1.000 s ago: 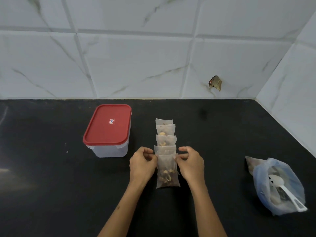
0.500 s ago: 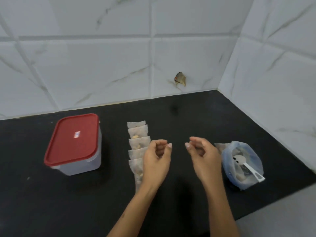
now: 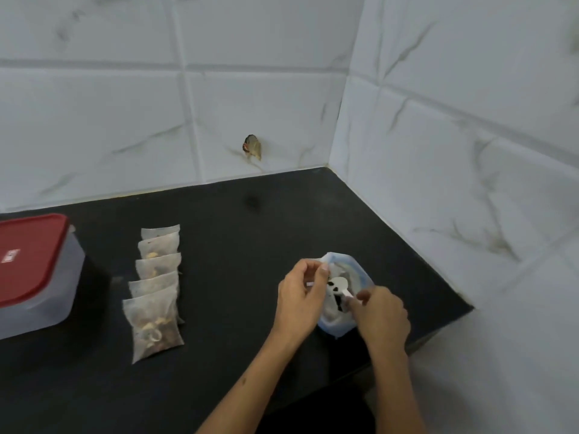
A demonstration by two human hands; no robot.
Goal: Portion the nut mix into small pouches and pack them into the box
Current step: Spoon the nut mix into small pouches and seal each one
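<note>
Your hands have left the row of filled pouches [image 3: 155, 292] at lower left and come to the nut mix bag [image 3: 341, 296] at centre right; that reads as another portion starting, not packing. Your left hand [image 3: 300, 300] pinches the bag's near rim, holding it open; your right hand [image 3: 380, 317] curls round the white spoon [image 3: 340, 285] handle. The box [image 3: 33, 274] sits lidded at far left; the counter edge [image 3: 438, 332] drops off just right of the bag, so work leftward, where dark counter lies bare.
</note>
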